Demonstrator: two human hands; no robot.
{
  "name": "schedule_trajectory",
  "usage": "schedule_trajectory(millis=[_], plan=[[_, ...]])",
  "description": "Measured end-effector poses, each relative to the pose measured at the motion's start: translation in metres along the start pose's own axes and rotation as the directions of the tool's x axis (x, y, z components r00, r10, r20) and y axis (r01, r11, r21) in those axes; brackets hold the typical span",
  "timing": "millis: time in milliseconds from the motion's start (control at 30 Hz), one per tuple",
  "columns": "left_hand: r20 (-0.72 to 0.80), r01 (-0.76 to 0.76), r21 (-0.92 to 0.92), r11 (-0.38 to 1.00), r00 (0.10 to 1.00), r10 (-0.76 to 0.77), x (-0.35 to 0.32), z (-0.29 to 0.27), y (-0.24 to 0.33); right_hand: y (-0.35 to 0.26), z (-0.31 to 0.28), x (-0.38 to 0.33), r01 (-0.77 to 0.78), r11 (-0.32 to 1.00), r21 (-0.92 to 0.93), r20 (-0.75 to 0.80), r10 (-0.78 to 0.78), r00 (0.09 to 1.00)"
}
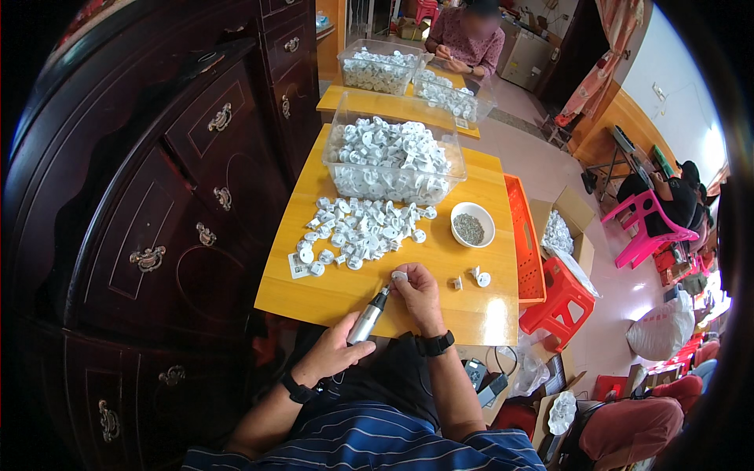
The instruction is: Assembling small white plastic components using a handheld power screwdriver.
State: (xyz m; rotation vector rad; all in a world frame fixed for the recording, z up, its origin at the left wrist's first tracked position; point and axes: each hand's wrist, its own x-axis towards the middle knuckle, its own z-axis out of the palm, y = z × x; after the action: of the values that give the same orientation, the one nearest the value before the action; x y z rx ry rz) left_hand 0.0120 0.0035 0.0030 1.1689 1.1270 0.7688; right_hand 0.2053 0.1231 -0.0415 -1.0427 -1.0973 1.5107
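Note:
My left hand (336, 349) is wrapped round a silver electric screwdriver (367, 318) with a black nose, tilted up and to the right. Its tip meets a small white plastic part (400, 276) pinched in the fingers of my right hand (420, 296), at the table's near edge. Beyond my hands spreads a loose pile of similar white parts (365, 228). Right of that pile stands a white bowl (473, 225) holding small metal screws (469, 228). A few separate white parts (483, 278) lie to the right of my right hand.
A clear plastic bin (400, 184) heaped with white parts stands at the yellow table's (290, 290) far side. Dark wooden drawers (157, 212) rise at left. An orange crate (525, 243) and a red stool (559, 298) flank the right edge. Another person (469, 35) sits at the table beyond.

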Motion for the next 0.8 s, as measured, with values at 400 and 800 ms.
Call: schedule_trajectory(millis=[400,800], plan=[[-0.001,0.022,-0.029,0.999,1.000,-0.022,-0.0008,-0.0010,-0.0024,0.0021,-0.0015,0.0001,0.015,0.999,-0.051,0.027,-0.013,1.000],[0.059,0.083,-0.175,0.981,0.996,-0.074,0.0022,-0.0050,-0.0023,0.0080,-0.0085,0.0018,0.019,0.998,-0.057,0.089,-0.014,0.996]])
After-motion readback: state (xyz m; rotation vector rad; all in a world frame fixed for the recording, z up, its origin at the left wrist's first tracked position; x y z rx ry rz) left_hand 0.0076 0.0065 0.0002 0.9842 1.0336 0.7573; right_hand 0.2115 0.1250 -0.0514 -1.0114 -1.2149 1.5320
